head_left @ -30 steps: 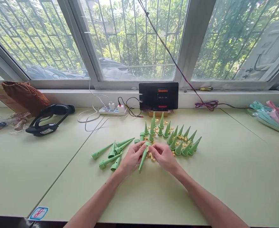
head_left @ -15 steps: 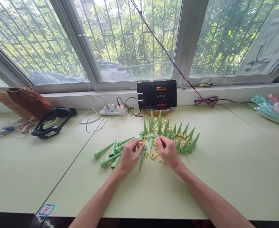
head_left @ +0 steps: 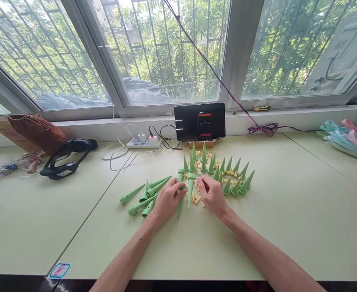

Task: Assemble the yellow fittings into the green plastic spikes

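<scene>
Head view: left hand pinches a green spike; right hand grips another spike. Light, rigid plastic; hold near collar.

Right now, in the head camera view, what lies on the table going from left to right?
Brown bag → black headset → power strip → left hand → right hand → standing green cones → pile of pastel clips.
</scene>
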`<state>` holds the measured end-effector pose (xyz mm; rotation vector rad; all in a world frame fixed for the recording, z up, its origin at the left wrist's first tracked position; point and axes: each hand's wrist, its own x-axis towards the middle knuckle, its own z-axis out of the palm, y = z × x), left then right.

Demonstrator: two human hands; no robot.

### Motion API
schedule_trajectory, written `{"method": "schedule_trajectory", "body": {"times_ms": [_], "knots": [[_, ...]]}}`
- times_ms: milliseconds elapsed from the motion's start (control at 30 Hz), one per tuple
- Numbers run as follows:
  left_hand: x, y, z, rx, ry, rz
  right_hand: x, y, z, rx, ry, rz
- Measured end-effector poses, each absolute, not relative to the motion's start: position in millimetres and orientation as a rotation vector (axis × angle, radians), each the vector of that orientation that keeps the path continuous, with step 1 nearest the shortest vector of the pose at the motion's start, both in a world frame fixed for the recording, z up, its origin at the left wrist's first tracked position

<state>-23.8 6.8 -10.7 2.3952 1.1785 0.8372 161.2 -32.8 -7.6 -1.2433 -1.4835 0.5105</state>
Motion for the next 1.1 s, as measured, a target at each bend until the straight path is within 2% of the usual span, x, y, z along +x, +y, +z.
{"method": "schedule_trajectory", "body": {"times_ms": [300, 600, 1100], "knots": [[-30.3, 18.5, -4.8, 2.184, 1.348, 1.289, 159.7, -32.2, -11.5, -1.23, -1.516, 0.518], [-28.9, 19.0, -9.3, 2.134, 1.564, 1.24, 156.5, -33.4, -13.0, -1.218, -1.564, 0.559], [-26.7, 16.0, -8.3, 2.084, 1.617, 1.21, 157.7, -31.8, -17.0, -1.241, -1.583, 0.591]]}}
